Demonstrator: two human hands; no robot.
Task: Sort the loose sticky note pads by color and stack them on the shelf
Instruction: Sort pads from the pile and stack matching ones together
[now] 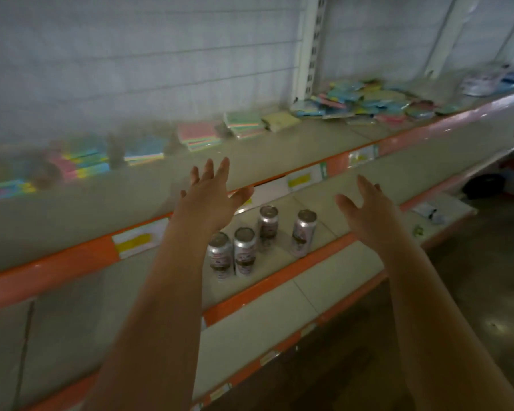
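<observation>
Both hands are raised in front of the top shelf [279, 149], empty, with the fingers spread and straight; neither touches anything.

Far to the left of the left hand [212, 200], and higher on the shelf, sit the sorted stacks. They are blurred, but a low multicolour pile [8, 188] lies at the far end, then a taller pink, yellow and blue stack [80, 164], then a stack with a blue top [144, 149]. Just above the left hand's fingertips stands a stack with a pink top [199, 136], and slightly to its right one with a green top [244, 124], with a yellow pad [281, 121] touching or just beside it. None of these is within reach of the spread fingers as they stand; a bare strip of shelf lies between.

Below, between the two hands, four drink cans [261, 241] stand upright on the lower shelf, no part of the job.

Above and to the right of the right hand [368, 213], well apart from it, the loose heap of sticky note pads [365, 100] lies scattered: blue, pink, yellow and green jumbled together, some in clear wrap. Further right sit some blurred packets [484, 81].

By my judgement the job is under way but not half finished: several stacks stand, yet the heap is large. The next pad must come from that heap, on the right hand's side.
</observation>
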